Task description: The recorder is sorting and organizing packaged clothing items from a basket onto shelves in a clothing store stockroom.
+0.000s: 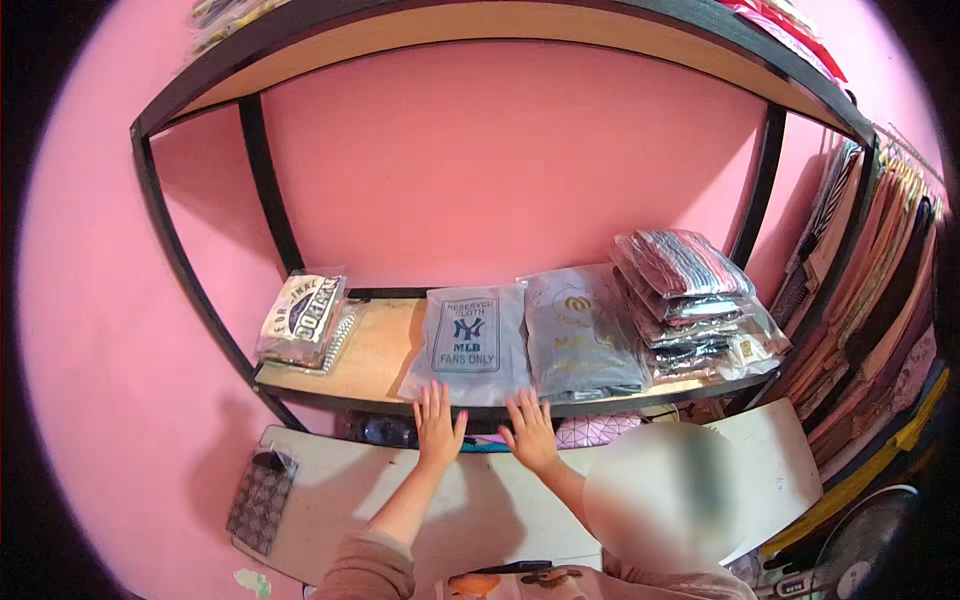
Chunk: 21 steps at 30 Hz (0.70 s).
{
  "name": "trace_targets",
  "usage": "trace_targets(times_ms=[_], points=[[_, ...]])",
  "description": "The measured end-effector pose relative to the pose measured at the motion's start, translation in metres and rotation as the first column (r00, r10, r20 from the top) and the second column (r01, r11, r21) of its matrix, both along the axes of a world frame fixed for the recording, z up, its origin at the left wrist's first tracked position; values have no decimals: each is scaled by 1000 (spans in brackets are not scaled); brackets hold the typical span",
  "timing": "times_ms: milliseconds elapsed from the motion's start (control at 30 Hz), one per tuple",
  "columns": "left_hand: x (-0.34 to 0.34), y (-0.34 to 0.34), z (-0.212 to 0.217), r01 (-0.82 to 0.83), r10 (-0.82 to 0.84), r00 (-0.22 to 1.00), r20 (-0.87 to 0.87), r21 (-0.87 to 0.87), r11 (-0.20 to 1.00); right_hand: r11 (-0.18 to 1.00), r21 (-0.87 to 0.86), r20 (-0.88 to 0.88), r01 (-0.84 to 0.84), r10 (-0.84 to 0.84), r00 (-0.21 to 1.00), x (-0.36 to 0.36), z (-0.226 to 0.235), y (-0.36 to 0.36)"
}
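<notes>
A frosted plastic garment bag [470, 340] with dark printing lies flat on the wooden shelf, its near edge by the shelf's front rail. My left hand [437, 428] is open, fingers apart, with its fingertips at the bag's near left part. Close to the near right corner, my right hand [530, 432] is open too, fingers spread. Neither hand grips anything; whether the fingertips press on the bag, I cannot tell. Touching its right side is a second grey garment bag [582, 330] with gold printing.
Packed clothes are stacked [690, 310] at the shelf's right end, with a smaller pile [305, 320] at its left. Below stands a white table [340, 490] holding a dark patterned packet [265, 500]. A blurred patch hides the table's right part. Clothes [880, 290] hang at far right.
</notes>
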<state>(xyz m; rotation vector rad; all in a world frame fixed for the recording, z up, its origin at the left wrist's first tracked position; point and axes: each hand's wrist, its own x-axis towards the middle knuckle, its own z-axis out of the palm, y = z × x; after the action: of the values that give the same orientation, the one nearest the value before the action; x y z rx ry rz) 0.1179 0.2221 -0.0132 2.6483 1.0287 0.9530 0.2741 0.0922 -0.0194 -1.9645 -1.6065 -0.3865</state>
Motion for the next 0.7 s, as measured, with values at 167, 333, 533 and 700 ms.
trace_targets(times_ms=[167, 333, 533, 700], points=[[-128, -133, -102, 45, -124, 952, -279, -273, 961, 916, -387, -38, -103, 96, 995, -33, -125, -182], [-239, -233, -169, -216, 102, 899, -426, -227, 950, 826, -550, -142, -121, 51, 989, -60, -167, -300], [-238, -269, -154, -398, 322, 889, -327, -200, 895, 759, -552, -126, -345, 334, 934, -54, -153, -289], [-254, -331, -161, -512, 418, 842, -342, -257, 820, 563, -528, -76, -636, 714, 696, -91, -149, -270]])
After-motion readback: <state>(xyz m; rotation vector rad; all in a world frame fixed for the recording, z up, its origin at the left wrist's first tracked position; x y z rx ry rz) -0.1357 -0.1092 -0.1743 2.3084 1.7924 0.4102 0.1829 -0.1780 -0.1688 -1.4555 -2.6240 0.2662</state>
